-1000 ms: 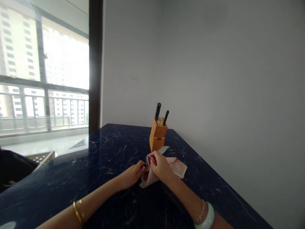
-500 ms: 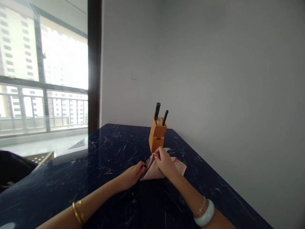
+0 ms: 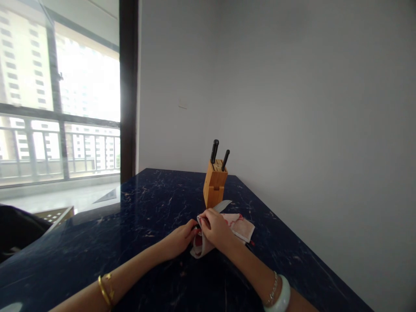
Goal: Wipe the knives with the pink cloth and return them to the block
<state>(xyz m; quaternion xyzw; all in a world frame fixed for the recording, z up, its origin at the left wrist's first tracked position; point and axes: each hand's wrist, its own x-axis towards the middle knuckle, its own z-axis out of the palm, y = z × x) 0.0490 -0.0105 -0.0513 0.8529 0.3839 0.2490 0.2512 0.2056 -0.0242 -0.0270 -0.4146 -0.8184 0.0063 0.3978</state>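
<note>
A kitchen knife (image 3: 223, 205) points away to the right, its bright blade showing beyond the cloth. My left hand (image 3: 183, 237) is closed around the knife's dark handle, of which only a bit shows at the fingertips. My right hand (image 3: 217, 226) pinches a pale cloth with red patches (image 3: 242, 226) against the blade near the handle. One part of the cloth hangs folded between my hands, and another part spreads out to the right. Just behind the blade stands a wooden knife block (image 3: 215, 190) holding black-handled knives (image 3: 214, 151).
The dark blue marbled table (image 3: 156, 195) reaches to a grey wall (image 3: 308, 130) on the right. At the far left are a window (image 3: 87, 86) and a black object (image 3: 19, 229) beside the table edge.
My right hand has slid along the blade toward my left hand, taking the cloth with it. More of the blade now shows. My left hand has stayed in place.
</note>
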